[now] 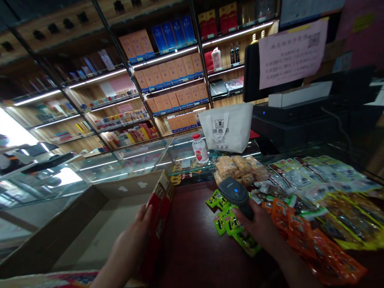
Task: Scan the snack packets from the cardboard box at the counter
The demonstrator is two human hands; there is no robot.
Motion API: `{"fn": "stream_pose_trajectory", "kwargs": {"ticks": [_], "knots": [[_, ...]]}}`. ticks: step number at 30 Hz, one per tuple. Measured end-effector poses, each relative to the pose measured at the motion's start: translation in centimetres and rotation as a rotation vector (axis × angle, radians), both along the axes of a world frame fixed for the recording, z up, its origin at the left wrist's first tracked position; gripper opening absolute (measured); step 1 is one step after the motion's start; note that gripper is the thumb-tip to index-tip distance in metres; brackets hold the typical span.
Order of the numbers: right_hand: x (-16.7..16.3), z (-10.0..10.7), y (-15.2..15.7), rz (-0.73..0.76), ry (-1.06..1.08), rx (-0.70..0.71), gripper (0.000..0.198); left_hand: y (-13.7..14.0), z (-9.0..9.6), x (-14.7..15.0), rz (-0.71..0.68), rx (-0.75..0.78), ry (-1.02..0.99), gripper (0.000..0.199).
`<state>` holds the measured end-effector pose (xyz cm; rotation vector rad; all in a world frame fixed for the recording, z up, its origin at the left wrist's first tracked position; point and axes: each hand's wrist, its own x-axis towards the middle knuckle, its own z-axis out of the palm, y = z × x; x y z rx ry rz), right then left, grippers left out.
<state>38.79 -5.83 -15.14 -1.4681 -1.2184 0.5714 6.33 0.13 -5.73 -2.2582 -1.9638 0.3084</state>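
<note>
Holding a scanner (232, 190) by its handle, the right hand (264, 226) has its fingers curled closed around the grip, presumably so the head can be aimed by the wrist alone. Clock positions below are taken from the scanner, twelve being away from the person. A blue light shows on its top; the scanning face is hidden.

The left hand (136, 232), between eight and nine, lies at the rim of a box (159, 200), on its red wall, probably to steady it. Its fingers are bent and close together; whether they pinch the wall or merely rest cannot be told.

Green packets (220, 224) lie on the tabletop (189, 228) at six, just below the scanner. Orange packets (300, 236) lie at four, yellow packets (357, 212) past three, silver packets (327, 174) before three. The grouping by kind appears deliberate, likely for easy counting. Bread bags (226, 166) sit at twelve, just beyond the scanner.

A bottle (200, 152) at eleven and a white bag (240, 128) at twelve stand upright on the glass case (153, 158). A screen (252, 72) at one carries a pink sheet (291, 56), seemingly facing outward for reading.
</note>
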Motion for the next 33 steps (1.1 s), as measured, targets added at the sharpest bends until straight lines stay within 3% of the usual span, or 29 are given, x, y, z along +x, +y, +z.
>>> {"fn": "stream_pose_trajectory", "kwargs": {"ticks": [5, 17, 20, 23, 26, 27, 30, 33], "knots": [[0.3, 0.0, 0.2, 0.000, 0.025, 0.004, 0.039, 1.3, 0.8, -1.6, -0.027, 0.034, -0.139, 0.065], [0.4, 0.3, 0.0, -0.006, 0.060, -0.015, 0.038, 1.7, 0.9, -2.5, -0.033, 0.067, -0.205, 0.061], [0.5, 0.4, 0.0, 0.000, 0.072, -0.010, 0.041, 1.3, 0.4, -1.3, -0.048, 0.247, -0.186, 0.061], [0.7, 0.4, 0.1, -0.005, 0.077, 0.005, 0.042, 1.4, -1.9, 2.2, -0.218, 0.392, -0.338, 0.047], [0.8, 0.2, 0.2, -0.008, 0.071, 0.011, 0.040, 2.9, -6.0, 7.3, -0.335, 0.154, -0.578, 0.040], [0.8, 0.2, 0.3, -0.009, 0.066, 0.012, 0.039, 3.6, -7.4, 9.0, -0.320, 0.077, -0.629, 0.039], [0.8, 0.0, 0.5, -0.017, 0.055, 0.019, 0.038, 5.9, -10.5, 13.1, -0.202, 0.033, -0.691, 0.039], [0.7, 0.2, 0.5, -0.028, 0.060, 0.029, 0.035, 7.6, -11.7, 14.9, -0.114, 0.023, -0.680, 0.038]]}}
